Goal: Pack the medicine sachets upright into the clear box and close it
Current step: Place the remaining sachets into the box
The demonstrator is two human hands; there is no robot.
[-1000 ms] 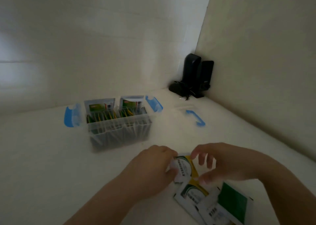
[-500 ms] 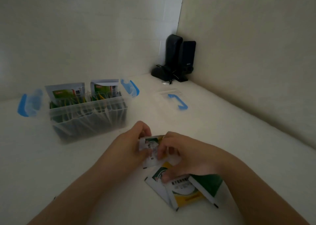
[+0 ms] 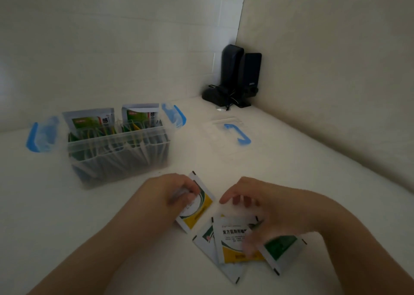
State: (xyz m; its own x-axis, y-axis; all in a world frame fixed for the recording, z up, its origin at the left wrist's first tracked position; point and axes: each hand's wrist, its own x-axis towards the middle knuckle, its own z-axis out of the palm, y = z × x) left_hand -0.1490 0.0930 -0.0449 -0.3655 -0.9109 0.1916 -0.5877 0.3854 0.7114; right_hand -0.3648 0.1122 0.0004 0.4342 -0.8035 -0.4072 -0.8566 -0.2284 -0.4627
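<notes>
A yellow-and-white sachet (image 3: 197,207) is gripped by the curled fingers of the left hand (image 3: 172,193), close above the table (image 3: 313,171) near its front edge. Just to its right, three more sachets (image 3: 233,243) lie overlapped and flat on the table, one of them green and white (image 3: 281,250). The right hand (image 3: 262,207) is held over this pile with its fingers loosely bent; the thumb is blurred, and whether it pinches the top sachet cannot be told. The clear box (image 3: 118,153) stands further back towards the left, uncovered, with its blue latches (image 3: 174,115) swung outward and many sachets set upright inside. Its clear lid (image 3: 226,135), with a blue handle, lies flat to the box's right. Black speakers (image 3: 235,77) are seen in the table's far right corner.
</notes>
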